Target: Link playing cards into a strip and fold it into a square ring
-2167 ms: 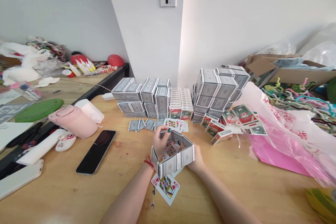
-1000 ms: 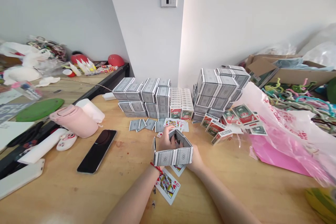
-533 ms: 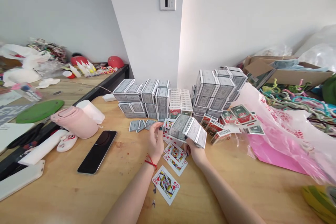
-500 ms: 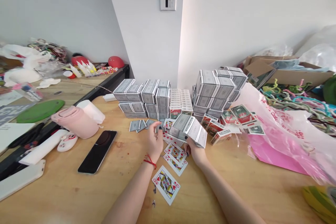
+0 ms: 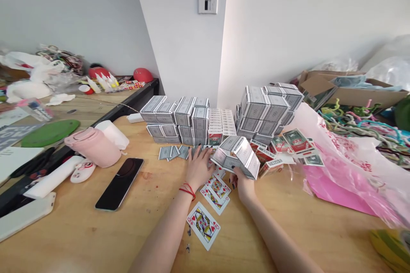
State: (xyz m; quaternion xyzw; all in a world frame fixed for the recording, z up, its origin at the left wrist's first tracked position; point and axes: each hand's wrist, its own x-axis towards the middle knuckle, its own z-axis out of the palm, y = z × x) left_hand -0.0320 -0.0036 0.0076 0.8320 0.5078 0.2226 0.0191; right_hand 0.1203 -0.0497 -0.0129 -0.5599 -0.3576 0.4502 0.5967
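Note:
My right hand (image 5: 241,180) grips from below a cube made of grey-backed playing cards (image 5: 237,157), lifted off the wooden table (image 5: 153,217) and tilted to the right. My left hand (image 5: 198,165) lies flat with fingers spread on loose cards (image 5: 174,152) just in front of the stacked card cubes (image 5: 179,117). A red string is tied round my left wrist. Face-up queen cards (image 5: 215,190) lie between my hands, and another queen of hearts (image 5: 203,225) lies nearer to me.
More card cubes (image 5: 267,108) stand at the back right, with card boxes (image 5: 290,145) beside a pink plastic bag (image 5: 346,166). A black phone (image 5: 119,183), a pink bottle (image 5: 92,147) and a white case (image 5: 24,217) lie on the left. A cardboard box (image 5: 349,91) sits far right.
The card cube has been raised off the face-up cards and carried up and right in my right hand. My left hand let go of it and reached forward onto the loose cards.

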